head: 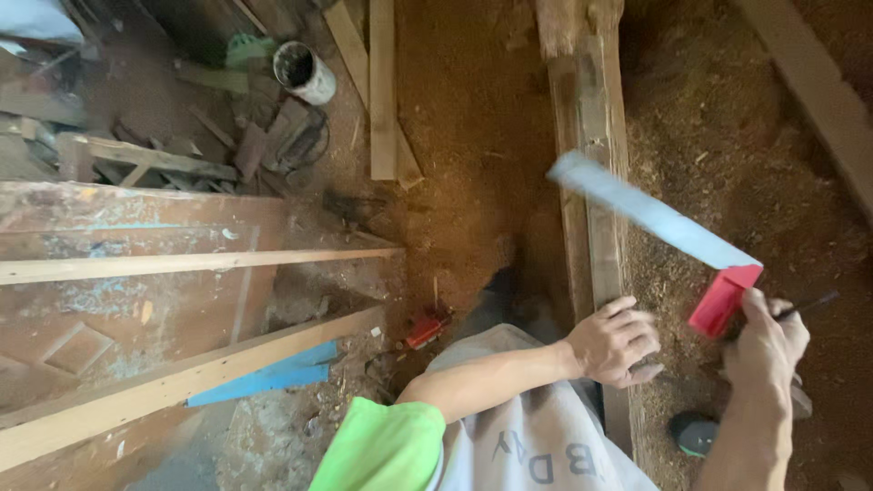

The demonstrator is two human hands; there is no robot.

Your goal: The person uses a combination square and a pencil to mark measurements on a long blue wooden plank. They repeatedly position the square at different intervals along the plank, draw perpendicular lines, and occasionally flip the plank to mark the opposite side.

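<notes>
My left hand (614,345) rests palm down on a long, weathered wooden beam (596,164) that runs away from me over the sawdust floor; its fingers lie loosely on the wood and hold nothing. My right hand (768,341), to the right of the beam, grips a try square by its red handle (723,300). The square's long metal blade (650,214) slants up and left, crossing above the beam. A thin dark pencil (809,305) also sticks out of my right hand.
Long pale planks (182,264) lie across a worn wooden surface on the left, with a blue sheet (273,373) beneath one. A dirty can (305,73) and scrap wood are piled at the top left. A small red object (427,327) lies on the floor. My shoe (696,432) stands in sawdust.
</notes>
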